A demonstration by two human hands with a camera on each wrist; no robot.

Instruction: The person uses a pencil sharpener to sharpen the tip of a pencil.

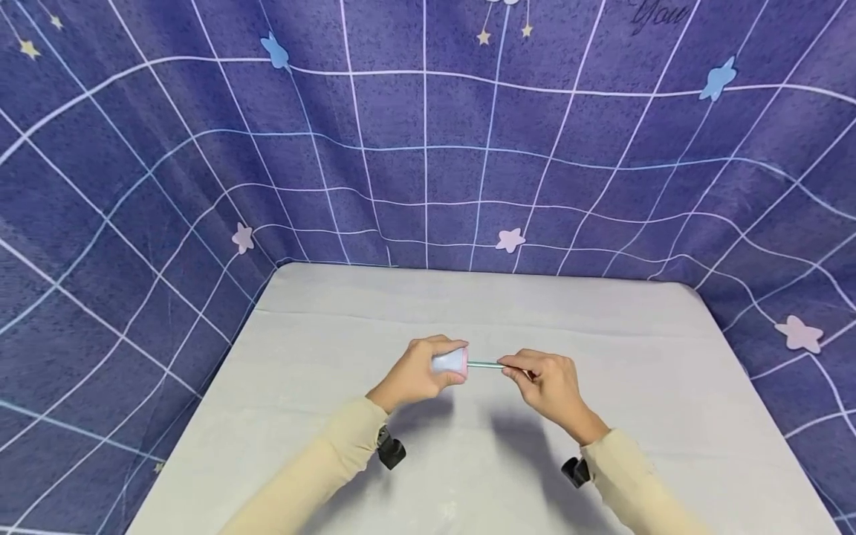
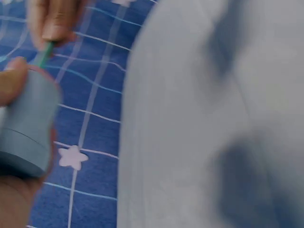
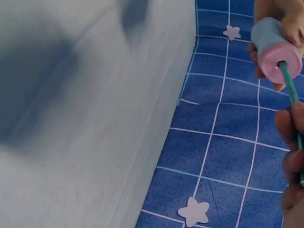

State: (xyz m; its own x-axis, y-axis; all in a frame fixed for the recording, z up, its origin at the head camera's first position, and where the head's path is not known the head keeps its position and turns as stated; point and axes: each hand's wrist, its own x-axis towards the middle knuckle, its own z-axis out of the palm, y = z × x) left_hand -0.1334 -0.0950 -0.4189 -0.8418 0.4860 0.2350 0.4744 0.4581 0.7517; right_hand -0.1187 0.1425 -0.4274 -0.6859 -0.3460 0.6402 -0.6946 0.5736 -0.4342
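My left hand grips a pale blue pencil sharpener with a pink end face, thumb and fingers on either side of its body. In the right wrist view that pink face shows a dark round hole, with a green pencil standing in it. My right hand pinches the pencil near its other end between thumb and fingers. Both hands are raised over the table, the pencil lying nearly level between them. The left wrist view shows the body of the sharpener from its side, tapering at the middle. The pencil's inserted tip is hidden.
Beneath the hands is a table with a white cover, and shadows of the arms fall on it. A blue curtain with a grid and star pattern hangs behind and at both sides. Each wrist bears a small black camera mount.
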